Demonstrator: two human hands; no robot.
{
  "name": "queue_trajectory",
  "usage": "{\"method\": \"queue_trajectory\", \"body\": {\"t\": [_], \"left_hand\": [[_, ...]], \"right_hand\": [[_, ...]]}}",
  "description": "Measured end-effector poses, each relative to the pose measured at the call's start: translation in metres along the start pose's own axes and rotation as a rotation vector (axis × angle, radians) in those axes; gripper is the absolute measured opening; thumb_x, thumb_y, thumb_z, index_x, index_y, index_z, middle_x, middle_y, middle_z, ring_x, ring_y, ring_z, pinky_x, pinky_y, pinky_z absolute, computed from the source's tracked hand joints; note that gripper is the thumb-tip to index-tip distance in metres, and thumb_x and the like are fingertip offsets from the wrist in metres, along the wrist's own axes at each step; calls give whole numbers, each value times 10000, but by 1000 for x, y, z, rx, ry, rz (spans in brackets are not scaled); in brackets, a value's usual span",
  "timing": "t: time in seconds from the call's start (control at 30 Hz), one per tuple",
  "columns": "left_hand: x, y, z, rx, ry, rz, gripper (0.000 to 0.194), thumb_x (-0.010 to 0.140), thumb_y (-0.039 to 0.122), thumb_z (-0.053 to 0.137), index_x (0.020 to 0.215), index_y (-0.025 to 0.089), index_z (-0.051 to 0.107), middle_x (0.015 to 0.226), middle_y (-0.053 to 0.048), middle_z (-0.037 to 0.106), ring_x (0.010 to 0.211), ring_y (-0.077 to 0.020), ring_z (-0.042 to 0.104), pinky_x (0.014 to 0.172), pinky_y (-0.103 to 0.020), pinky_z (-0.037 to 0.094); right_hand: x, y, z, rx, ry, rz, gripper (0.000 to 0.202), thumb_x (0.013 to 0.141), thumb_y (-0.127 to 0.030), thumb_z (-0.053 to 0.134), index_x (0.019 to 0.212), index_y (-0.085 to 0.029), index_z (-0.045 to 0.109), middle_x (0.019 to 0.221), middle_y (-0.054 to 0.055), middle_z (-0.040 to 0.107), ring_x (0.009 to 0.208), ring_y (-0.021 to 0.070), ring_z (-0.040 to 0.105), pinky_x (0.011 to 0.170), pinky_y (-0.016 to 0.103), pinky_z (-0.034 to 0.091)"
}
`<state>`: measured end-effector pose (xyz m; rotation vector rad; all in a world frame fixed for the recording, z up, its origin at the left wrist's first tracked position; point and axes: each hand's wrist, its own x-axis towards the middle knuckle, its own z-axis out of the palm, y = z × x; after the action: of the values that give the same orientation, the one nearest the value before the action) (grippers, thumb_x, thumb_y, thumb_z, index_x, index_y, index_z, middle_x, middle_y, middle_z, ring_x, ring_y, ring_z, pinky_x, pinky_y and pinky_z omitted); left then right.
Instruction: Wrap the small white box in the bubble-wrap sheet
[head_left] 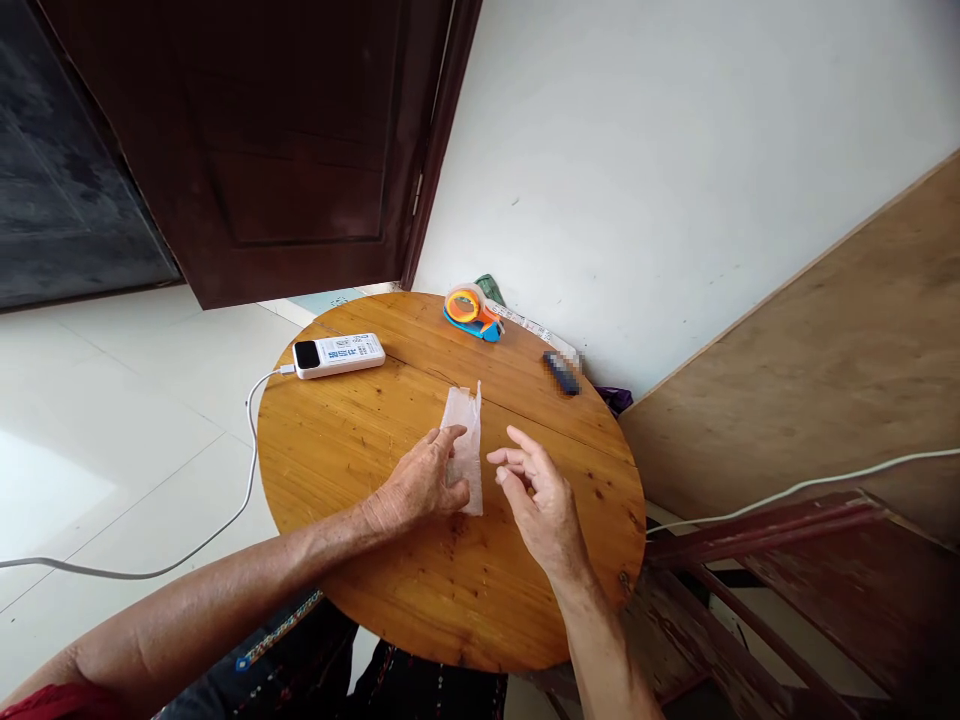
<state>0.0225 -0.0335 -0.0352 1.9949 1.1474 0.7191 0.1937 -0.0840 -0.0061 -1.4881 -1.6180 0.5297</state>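
Note:
A thin, whitish, translucent strip, like folded tissue or plastic film, lies lengthwise on the round wooden table. Its far right corner sticks up in a narrow point. My left hand rests on the strip's left side, thumb and index finger spread apart over it. Just right of the strip, my right hand hovers with nothing visible in it, its fingers bent and apart.
A white power bank with a cable sits at the table's far left. An orange and blue tape dispenser stands at the back edge, near a dark pixelated object. A wall borders the far side; a wooden chair is at right.

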Motion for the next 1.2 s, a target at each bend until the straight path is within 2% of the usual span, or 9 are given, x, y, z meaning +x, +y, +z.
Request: {"method": "queue_trajectory", "body": {"t": [0.27,0.43,0.57,0.67,0.77,0.87,1.0,1.1,1.2], "left_hand": [[-9,8,-1,79,23,3,717,715,158,594,1400,231,395,1155,-66,533,841,-166,595,807,-332,546],[-14,15,-6,328,95,231,589,746,124,567,1305,294,496,1409,-78,428,1035,-224,579,903,-400,512],[-12,15,-7,402,52,362,397,758,99,528,1133,206,601,1121,-80,627,964,-242,559,901,-401,491],[-10,13,-7,397,42,356,343,752,97,524,1066,187,626,983,-76,647,894,-236,542,880,-383,490],[-9,13,-8,389,33,351,270,754,109,526,987,184,639,943,-80,638,858,-234,523,851,-375,489],[-10,15,-8,371,27,351,219,764,117,521,939,174,638,928,-87,630,843,-235,509,841,-373,485],[-11,17,-8,346,34,336,235,746,97,512,934,168,634,924,-90,628,847,-237,504,834,-371,483],[-11,17,-8,323,23,331,245,737,89,509,932,178,629,926,-84,628,844,-232,509,834,-370,482],[-11,17,-8,297,23,339,259,724,79,510,932,184,624,931,-79,628,844,-226,509,831,-363,483]], "right_hand": [[13,15,13,-66,-150,-153,455,926,-167,435,1373,-209,510,1036,65,751,1023,196,689,966,394,523],[19,19,11,-107,-169,-159,481,887,-137,440,1353,-202,543,1132,88,732,1076,220,675,981,412,518],[27,19,11,-21,-223,-127,447,915,-194,435,1349,-203,541,1035,66,761,985,201,705,930,382,542],[34,21,12,57,-226,-97,429,892,-231,502,1316,-202,565,942,46,773,886,186,710,882,360,553],[43,29,11,96,-66,22,424,814,-278,602,1227,-179,618,1026,83,756,819,175,678,750,318,565],[55,37,9,172,48,266,519,740,-340,663,1216,-138,612,1112,136,719,758,179,668,527,258,516],[74,38,9,273,-35,486,563,689,-347,728,1182,-100,615,922,126,731,690,189,668,367,198,378],[87,36,14,323,-83,530,460,644,-329,773,1031,-109,658,665,33,663,552,143,590,329,173,293],[94,36,19,350,-124,526,382,606,-350,802,897,-140,670,565,-33,572,477,98,492,324,158,238]]}}
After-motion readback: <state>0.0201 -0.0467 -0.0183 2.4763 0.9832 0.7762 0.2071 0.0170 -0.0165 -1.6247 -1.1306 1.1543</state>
